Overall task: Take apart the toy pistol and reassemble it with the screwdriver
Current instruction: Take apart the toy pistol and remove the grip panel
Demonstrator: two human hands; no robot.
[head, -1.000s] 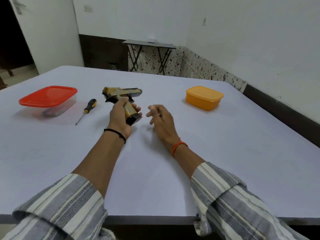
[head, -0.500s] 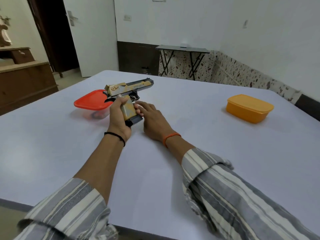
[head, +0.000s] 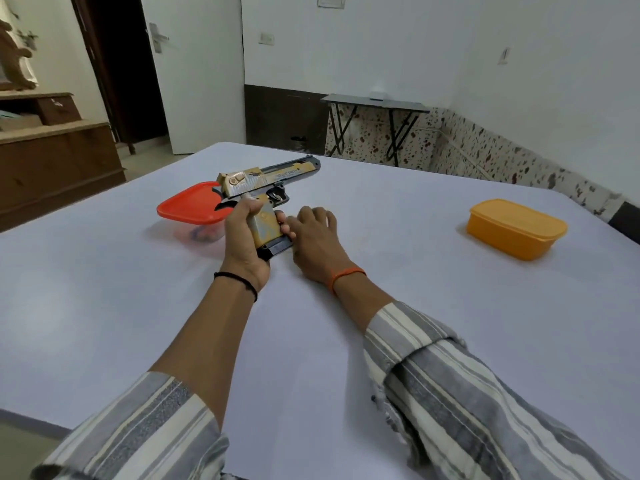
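since half a second ago the toy pistol [head: 268, 188] has hardly shifted: it is upright in the left hand [head: 244, 240] as before, and the right hand [head: 317, 244] has stayed against the base of the grip. a full second back the right hand hung apart from it with spread fingers, and a screwdriver lay in view beside the red-lidded box; now the screwdriver is out of sight.

the red-lidded box [head: 190, 207] sits on the worktop [head: 104, 289] just behind the left hand, partly hidden by the pistol's rear end. an orange box [head: 516, 228] stands well apart to the right. beyond the worktop are a small folding table [head: 375, 102] by the wall, a white door [head: 197, 64] and a wooden cabinet [head: 59, 157] to the left.

the left hand's fingers are curled round the pistol's grip, thumb up near the trigger guard, barrel pointing away and to the right. the right hand's fingers [head: 287, 226] touch the grip's lower end near the dark magazine base; whether they pinch it or merely press cannot be told. both wrists rest near the worktop.
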